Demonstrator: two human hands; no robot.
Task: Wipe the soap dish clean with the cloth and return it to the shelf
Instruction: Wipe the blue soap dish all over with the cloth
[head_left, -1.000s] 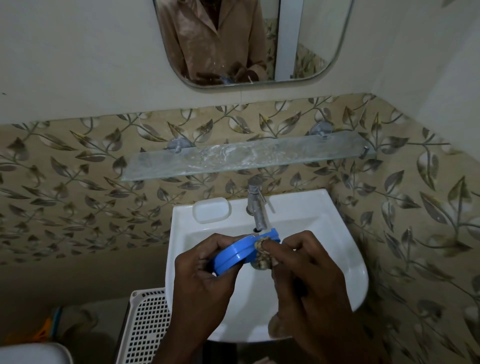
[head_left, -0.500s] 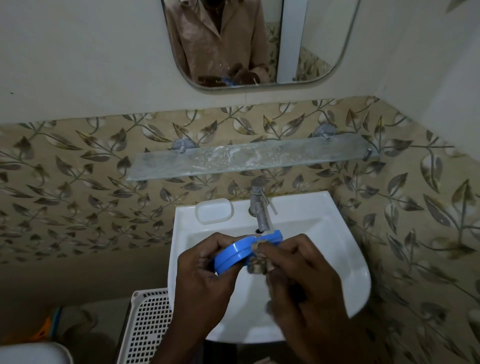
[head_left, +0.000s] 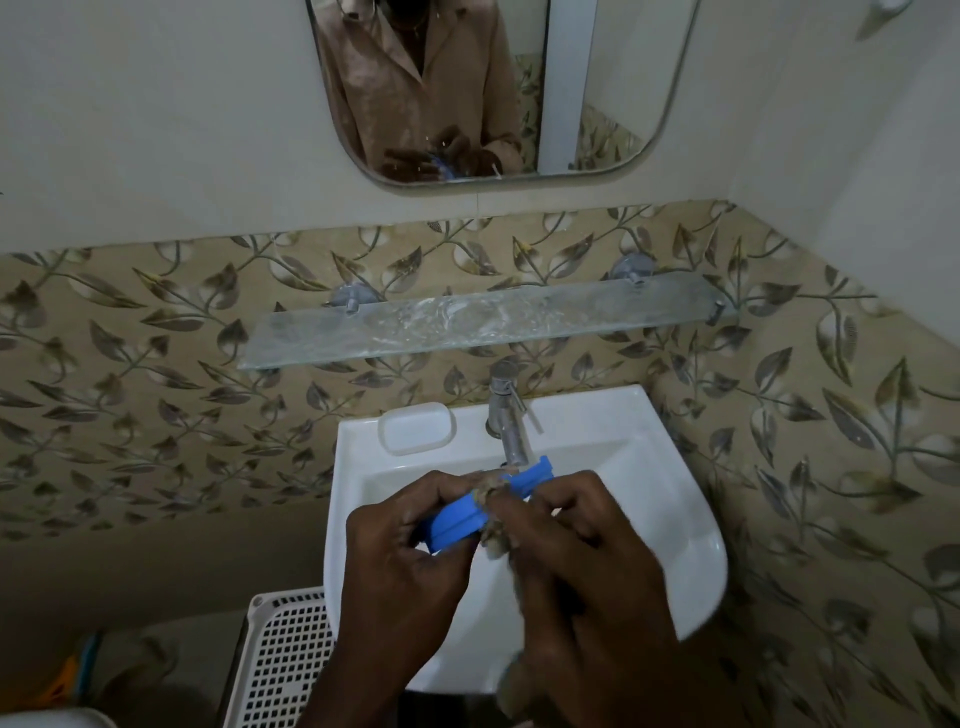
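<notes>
A blue plastic soap dish (head_left: 457, 522) is held on edge over the white sink (head_left: 691, 545), just below the tap. My left hand (head_left: 410, 566) grips its left end. My right hand (head_left: 576, 551) presses a small brownish cloth (head_left: 493, 499) against the dish's middle; more of the cloth hangs below my right hand. The frosted glass shelf (head_left: 488, 325) on the tiled wall above the sink carries nothing.
A chrome tap (head_left: 509, 415) stands at the sink's back, right above the dish. A moulded soap recess (head_left: 415, 428) lies left of it. A white perforated basket (head_left: 280, 660) sits below left of the sink. A mirror (head_left: 597, 88) hangs above.
The dish has turned in my left hand, from showing its rounded rim to showing a ridged edge. My right hand with the cloth has slid leftward along it.
</notes>
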